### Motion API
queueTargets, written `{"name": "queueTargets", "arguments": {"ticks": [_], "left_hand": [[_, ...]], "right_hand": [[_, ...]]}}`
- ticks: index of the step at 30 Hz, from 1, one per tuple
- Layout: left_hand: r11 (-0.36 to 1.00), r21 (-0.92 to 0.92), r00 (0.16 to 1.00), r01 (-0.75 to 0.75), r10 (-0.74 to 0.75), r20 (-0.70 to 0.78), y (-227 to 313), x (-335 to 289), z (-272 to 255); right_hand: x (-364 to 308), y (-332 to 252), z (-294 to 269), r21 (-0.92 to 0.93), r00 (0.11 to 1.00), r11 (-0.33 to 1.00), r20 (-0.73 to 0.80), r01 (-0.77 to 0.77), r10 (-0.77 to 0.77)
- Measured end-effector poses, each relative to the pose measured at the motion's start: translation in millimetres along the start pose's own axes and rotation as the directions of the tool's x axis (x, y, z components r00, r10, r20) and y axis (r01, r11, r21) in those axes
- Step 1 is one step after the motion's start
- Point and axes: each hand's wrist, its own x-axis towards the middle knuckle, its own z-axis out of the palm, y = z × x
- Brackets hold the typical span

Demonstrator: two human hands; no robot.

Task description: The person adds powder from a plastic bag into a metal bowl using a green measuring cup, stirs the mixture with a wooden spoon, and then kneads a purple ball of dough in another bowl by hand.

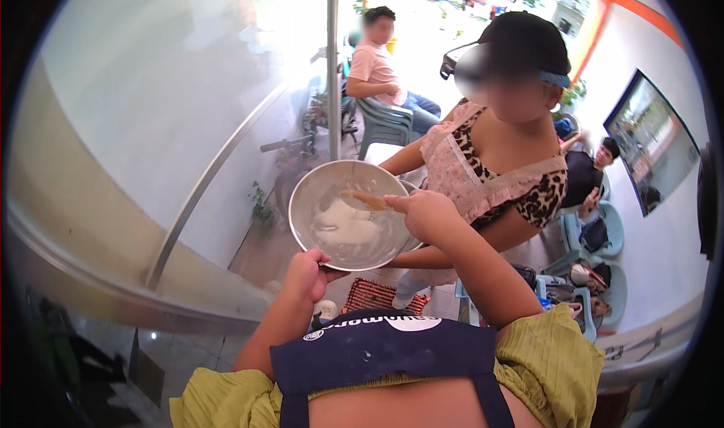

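Observation:
A wide metal mixing bowl point(305, 228) is tilted toward me, with a whitish, wet-looking mixture point(339, 224) smeared over its bottom. My left hand point(308, 279) grips the near left part of its rim, thumb on top. In my right hand point(424, 211) is a wooden spatula point(365, 199), its blade inside the bowl above the mixture; the index finger stretches along the handle. Across from me stands a person in a pink apron point(452, 171) and black cap, whose arms reach to the bowl's far right side. Another metal rim shows there, partly hidden behind the bowl.
A metal pole point(334, 73) and a pale wall point(173, 73) are at the left. Behind, a seated person in a pink shirt point(371, 66) uses a green plastic chair point(383, 122). Chairs with bags point(596, 236) line the right. An orange-black mat point(385, 297) lies on the floor.

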Motion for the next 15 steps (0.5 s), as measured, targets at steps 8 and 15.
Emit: {"name": "queueTargets", "arguments": {"ticks": [8, 15], "left_hand": [[0.994, -0.064, 0.965, -0.089, 0.070, -0.252, -4, -81, -17], [0.975, 0.100, 0.821, -0.199, 0.222, -0.527, 4, -169, -51]], "right_hand": [[25, -36, -11, -0.026, 0.922, 0.957, 0.277, 0.289, -0.271], [36, -91, -28, 0.089, 0.791, 0.826, 0.248, 0.557, -0.560]]}}
